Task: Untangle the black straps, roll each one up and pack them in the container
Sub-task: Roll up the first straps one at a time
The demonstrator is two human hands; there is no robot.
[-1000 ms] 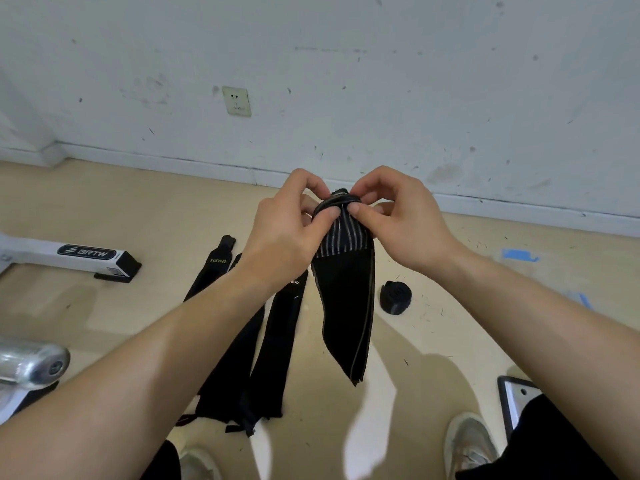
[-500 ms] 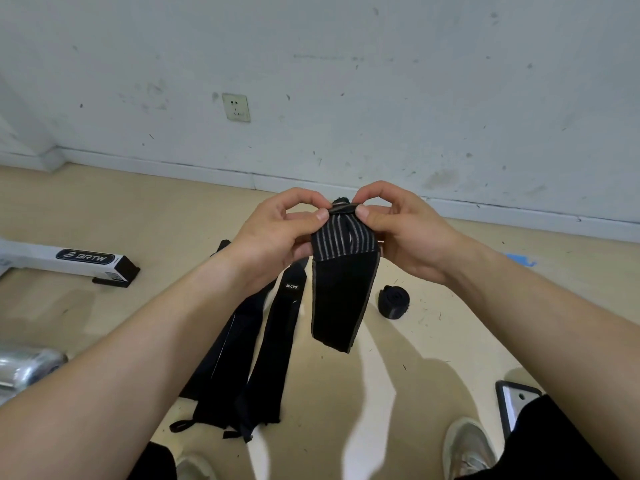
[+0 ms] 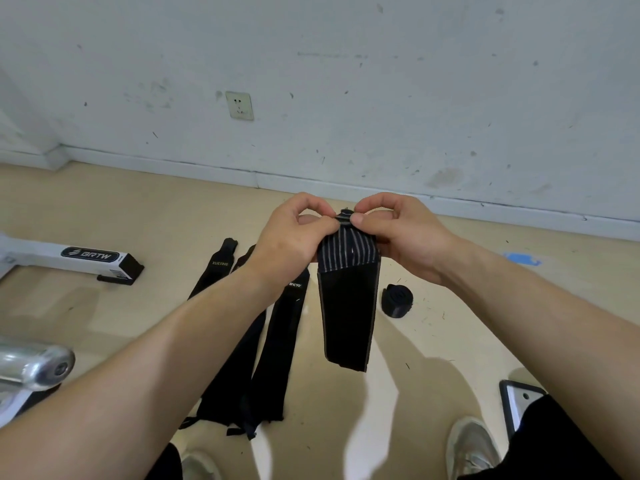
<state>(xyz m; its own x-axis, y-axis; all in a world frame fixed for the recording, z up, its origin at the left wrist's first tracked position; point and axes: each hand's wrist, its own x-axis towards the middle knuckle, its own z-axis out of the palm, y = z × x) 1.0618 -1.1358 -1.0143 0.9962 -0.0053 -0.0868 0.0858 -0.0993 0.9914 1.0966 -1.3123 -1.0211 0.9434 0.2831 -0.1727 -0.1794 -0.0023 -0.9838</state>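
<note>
Hands pinch strap at rolled top, rest hanging below.

The hanging strap is matt black woven cloth, its upper part ribbed with thin pale stripes and its long edges trimmed in a duller grey. The straps lying on the floor are the same soft, lightless cloth with small printed lettering, and the rolled strap looks slightly smoother. The floor is smooth and pale tan with a faint sheen. The wall is matt white paint, scuffed and pitted; its socket is yellowed plastic. The bar is polished, mirror-bright metal; the frame leg is smooth, white-painted, with a matt black cap.
</note>
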